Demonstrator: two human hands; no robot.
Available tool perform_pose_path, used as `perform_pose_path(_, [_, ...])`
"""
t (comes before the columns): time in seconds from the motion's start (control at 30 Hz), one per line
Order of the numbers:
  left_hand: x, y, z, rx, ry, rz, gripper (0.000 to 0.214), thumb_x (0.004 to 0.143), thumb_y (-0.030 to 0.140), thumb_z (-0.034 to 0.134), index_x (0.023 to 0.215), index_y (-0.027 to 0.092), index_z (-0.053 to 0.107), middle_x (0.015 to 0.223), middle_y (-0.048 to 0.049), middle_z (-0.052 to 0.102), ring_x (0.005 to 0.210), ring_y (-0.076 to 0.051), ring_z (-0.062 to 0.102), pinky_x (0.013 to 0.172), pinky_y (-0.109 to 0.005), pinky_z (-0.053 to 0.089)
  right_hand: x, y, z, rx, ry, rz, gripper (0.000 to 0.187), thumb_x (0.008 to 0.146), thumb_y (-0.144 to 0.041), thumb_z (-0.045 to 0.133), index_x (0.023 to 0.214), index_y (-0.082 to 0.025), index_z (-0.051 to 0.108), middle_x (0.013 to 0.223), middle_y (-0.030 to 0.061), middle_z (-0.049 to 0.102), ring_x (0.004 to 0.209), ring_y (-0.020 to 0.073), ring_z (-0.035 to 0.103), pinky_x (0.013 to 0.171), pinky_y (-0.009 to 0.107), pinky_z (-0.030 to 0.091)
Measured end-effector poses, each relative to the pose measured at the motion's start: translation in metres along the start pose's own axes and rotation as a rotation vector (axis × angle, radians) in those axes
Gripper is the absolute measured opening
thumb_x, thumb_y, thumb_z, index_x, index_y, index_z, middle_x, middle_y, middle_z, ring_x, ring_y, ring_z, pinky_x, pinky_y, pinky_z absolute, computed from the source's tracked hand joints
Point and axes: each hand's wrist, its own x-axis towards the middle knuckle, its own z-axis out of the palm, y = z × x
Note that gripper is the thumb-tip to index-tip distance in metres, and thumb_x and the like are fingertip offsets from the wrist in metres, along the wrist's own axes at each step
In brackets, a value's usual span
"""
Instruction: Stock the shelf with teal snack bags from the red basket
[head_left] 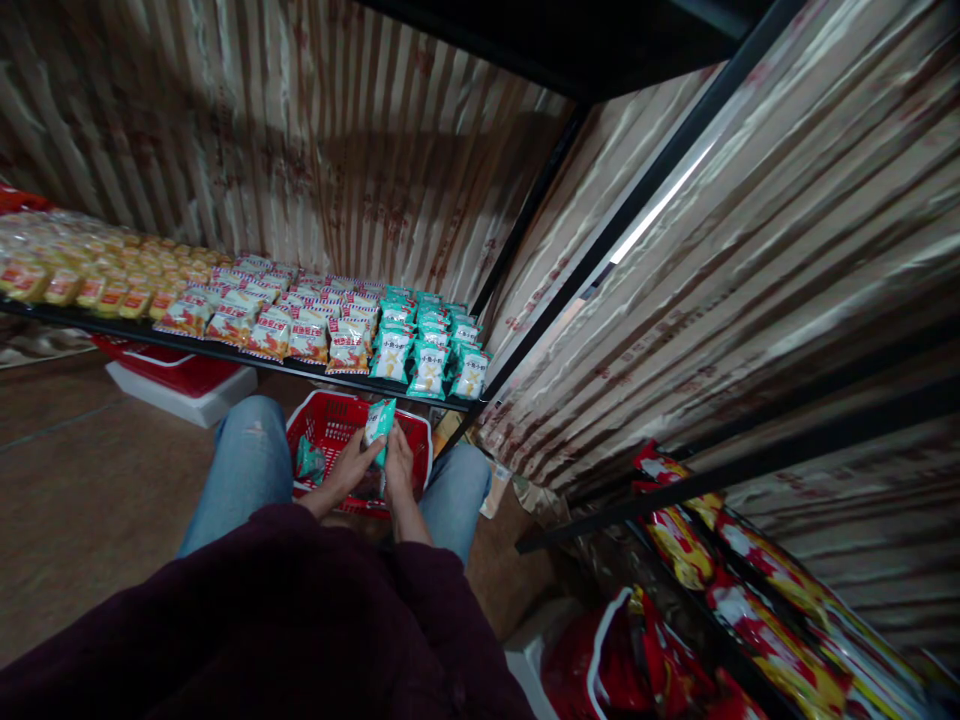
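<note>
Between my knees stands a red plastic basket (298, 418), with a teal snack bag (310, 460) lying at its left side. Above it, my left hand (354, 464) and my right hand (399, 462) both hold one teal-and-white snack bag (380, 420), fingers closed around its lower part. Just beyond, rows of matching teal snack bags (430, 362) stand at the right end of a black shelf (300, 370). To their left are rows of orange-and-white snack bags (291, 330). The lower edge of the held bag is partly hidden by my fingers.
Small yellow packs (90, 290) fill the shelf's left part. A red basket on a white box (184, 395) sits beneath. Black posts (600, 250) rise at the right. Red-and-yellow bags (757, 620) lie on the right shelf, near another red basket (577, 655).
</note>
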Motion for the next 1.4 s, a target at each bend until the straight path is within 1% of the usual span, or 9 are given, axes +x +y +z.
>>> perform_pose_path(0.2, [0.004, -0.001, -0.001, -0.200, 0.051, -0.033, 0.053, 0.058, 0.047, 0.072, 0.096, 0.012, 0.064, 0.087, -0.0083, 0.068, 0.080, -0.021, 0.060, 0.076, -0.032, 0.045, -0.004, -0.004, 0.003, -0.033, -0.028, -0.034, 0.042, 0.083, -0.049, 0.048, 0.111, -0.021, 0.066, 0.116, 0.0042, 0.066, 0.108, 0.0181, 0.059, 0.094, 0.031, 0.044])
perform_pose_path(0.3, [0.005, -0.002, -0.003, -0.311, 0.103, -0.116, 0.047, 0.050, 0.039, 0.076, 0.087, 0.013, 0.065, 0.079, -0.0062, 0.068, 0.073, -0.020, 0.060, 0.071, -0.031, 0.045, -0.004, -0.004, 0.003, -0.093, -0.025, -0.048, 0.041, 0.083, -0.047, 0.049, 0.106, -0.019, 0.067, 0.110, 0.0053, 0.068, 0.101, 0.0189, 0.061, 0.090, 0.030, 0.046])
perform_pose_path(0.43, [0.005, -0.002, -0.007, -0.452, 0.123, -0.182, 0.040, 0.053, 0.035, 0.072, 0.085, 0.013, 0.065, 0.076, -0.0044, 0.069, 0.072, -0.019, 0.063, 0.069, -0.029, 0.045, -0.001, 0.005, 0.000, -0.175, 0.019, -0.081, 0.039, 0.081, -0.044, 0.051, 0.103, -0.017, 0.068, 0.106, 0.0064, 0.069, 0.097, 0.0192, 0.062, 0.089, 0.030, 0.046])
perform_pose_path(0.57, [0.006, -0.003, -0.008, -0.620, 0.129, -0.278, 0.034, 0.052, 0.029, 0.070, 0.082, 0.014, 0.064, 0.072, -0.0030, 0.069, 0.069, -0.019, 0.064, 0.064, -0.027, 0.047, 0.000, 0.014, -0.002, -0.225, 0.066, -0.062, 0.040, 0.078, -0.042, 0.054, 0.110, -0.020, 0.064, 0.110, 0.0051, 0.068, 0.097, 0.0191, 0.061, 0.085, 0.030, 0.048])
perform_pose_path(0.77, [0.009, -0.004, -0.008, -0.702, 0.109, -0.415, 0.022, 0.061, 0.025, 0.061, 0.078, 0.012, 0.064, 0.061, -0.0052, 0.068, 0.065, -0.021, 0.066, 0.059, -0.029, 0.051, -0.001, 0.010, 0.000, -0.220, 0.037, -0.050, 0.042, 0.077, -0.040, 0.053, 0.109, -0.015, 0.063, 0.102, 0.0066, 0.069, 0.088, 0.0188, 0.063, 0.078, 0.028, 0.050])
perform_pose_path(0.93, [0.006, 0.002, -0.010, -0.739, 0.076, -0.469, 0.023, 0.065, 0.021, 0.054, 0.084, 0.011, 0.065, 0.066, -0.0068, 0.070, 0.068, -0.023, 0.067, 0.061, -0.031, 0.053, -0.003, 0.006, 0.001, -0.209, 0.062, -0.069, 0.038, 0.077, -0.038, 0.050, 0.104, -0.015, 0.063, 0.099, 0.0062, 0.069, 0.086, 0.0179, 0.062, 0.077, 0.027, 0.049])
perform_pose_path(1.13, [0.006, -0.003, -0.012, -0.704, 0.007, -0.479, 0.029, 0.067, 0.030, 0.055, 0.088, 0.013, 0.067, 0.074, -0.0085, 0.072, 0.073, -0.025, 0.068, 0.064, -0.035, 0.054, -0.007, 0.002, 0.000, -0.267, 0.075, -0.145, 0.035, 0.080, -0.034, 0.046, 0.109, -0.018, 0.058, 0.101, 0.0058, 0.066, 0.090, 0.0177, 0.060, 0.083, 0.029, 0.046])
perform_pose_path(1.27, [0.007, -0.013, -0.011, -0.650, 0.057, -0.461, 0.032, 0.064, 0.032, 0.057, 0.087, 0.012, 0.066, 0.071, -0.0089, 0.070, 0.071, -0.025, 0.067, 0.061, -0.035, 0.053, -0.008, 0.002, -0.004, -0.483, 0.101, -0.265, 0.023, 0.076, -0.024, 0.050, 0.092, -0.020, 0.064, 0.097, 0.0069, 0.065, 0.096, 0.0210, 0.056, 0.091, 0.034, 0.040])
perform_pose_path(1.4, [0.004, -0.021, -0.009, -0.619, 0.086, -0.415, 0.039, 0.061, 0.032, 0.060, 0.095, 0.014, 0.063, 0.075, -0.0057, 0.071, 0.072, -0.023, 0.067, 0.061, -0.031, 0.052, -0.009, 0.008, -0.009, -0.559, 0.075, -0.264, 0.023, 0.076, -0.022, 0.048, 0.089, -0.020, 0.067, 0.093, 0.0075, 0.066, 0.093, 0.0215, 0.057, 0.088, 0.034, 0.041])
